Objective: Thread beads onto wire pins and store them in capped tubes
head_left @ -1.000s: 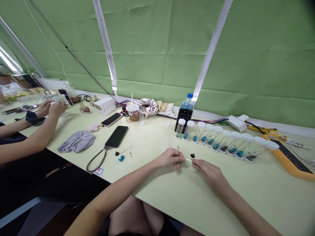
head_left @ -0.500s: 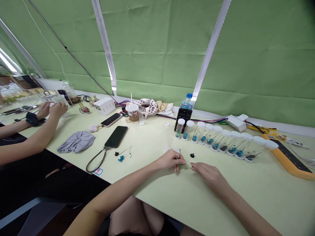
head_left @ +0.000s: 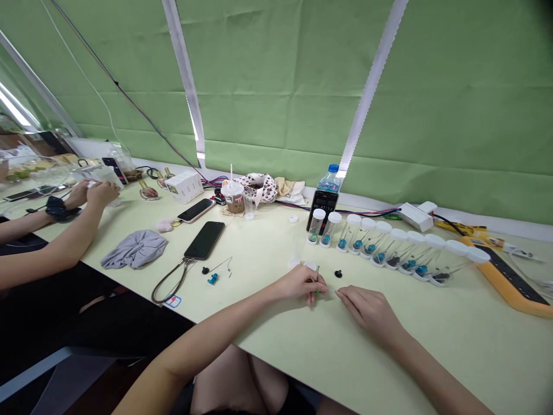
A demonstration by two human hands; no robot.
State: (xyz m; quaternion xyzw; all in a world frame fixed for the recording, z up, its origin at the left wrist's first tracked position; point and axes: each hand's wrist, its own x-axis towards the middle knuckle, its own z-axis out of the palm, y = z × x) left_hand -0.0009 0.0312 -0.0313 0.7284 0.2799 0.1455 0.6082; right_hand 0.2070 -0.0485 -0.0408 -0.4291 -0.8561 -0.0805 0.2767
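My left hand (head_left: 298, 283) is closed in a pinch around a small green part (head_left: 318, 291), most of it hidden by the fingers. A thin metal wire (head_left: 332, 291) runs from there to my right hand (head_left: 365, 306), whose thumb and fingertips pinch its other end. Just beyond the hands lies a small black knob-like piece (head_left: 339, 274). Behind my left hand a clear tube with a white cap (head_left: 310, 266) lies partly covered. Off to the left are a blue plastic piece (head_left: 213, 279), another black piece (head_left: 205, 270) and a bent wire (head_left: 225, 266).
Several white-capped clear tubes (head_left: 382, 227) with small parts stand in a row at right, before a propped phone (head_left: 322, 208) and an orange power strip (head_left: 510, 282). Leftward are a phone (head_left: 204, 241), a grey cloth (head_left: 133, 249), a drink cup (head_left: 233, 197) and a co-worker's hands (head_left: 97, 191).
My hands stay nearly in place, with only a slight shift at the fingertips. Both still grip the same wire and green part.
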